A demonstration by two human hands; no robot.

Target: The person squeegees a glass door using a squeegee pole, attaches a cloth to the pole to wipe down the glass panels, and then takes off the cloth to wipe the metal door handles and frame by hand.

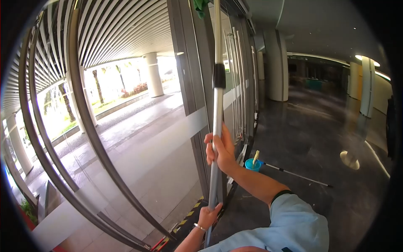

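A long silver telescopic pole [218,105] with a black collar stands nearly upright before the dark frame of a glass door. At its top, by the upper image edge, a green cloth [200,6] shows in part. My right hand [222,150] is wrapped round the middle of the pole. Lower down, my left hand [208,217], with a bracelet at the wrist, closes round the same pole. The pole's bottom end runs out of view behind my left forearm and shirt.
Long curved metal handles [94,126] cross the glass panels on the left. A blue bucket [253,165] with a yellowish thing sticking out stands on the dark floor [302,138], and another pole [294,173] lies beside it. Yellow-black tape [184,220] marks the threshold.
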